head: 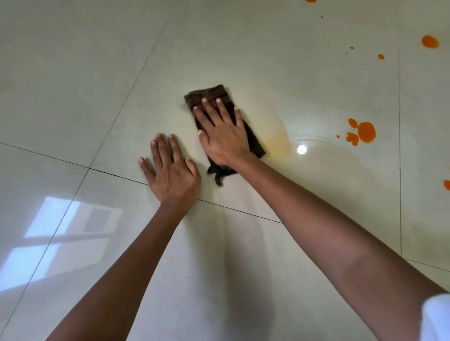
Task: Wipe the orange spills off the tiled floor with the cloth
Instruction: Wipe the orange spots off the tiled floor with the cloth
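Note:
A dark brown folded cloth [209, 95] lies flat on the glossy pale tiled floor [73, 73]. My right hand [222, 132] presses down on it with fingers spread, palm flat on the cloth. My left hand [171, 170] rests flat on the bare tile just left of the cloth, fingers apart, holding nothing. A faint yellowish smear [277, 143] lies on the tile right of the cloth. Bright orange spills sit further right: a large blot with smaller ones [365, 132], another blot [430, 41] at the upper right, and small drops [381, 56].
Dark grout lines [117, 174] cross the floor under my left wrist and run vertically at the right. A light glare spot [302, 149] and a window reflection [60, 231] show on the tiles. More orange marks sit at the right edge [446, 185] and top edge [310, 1].

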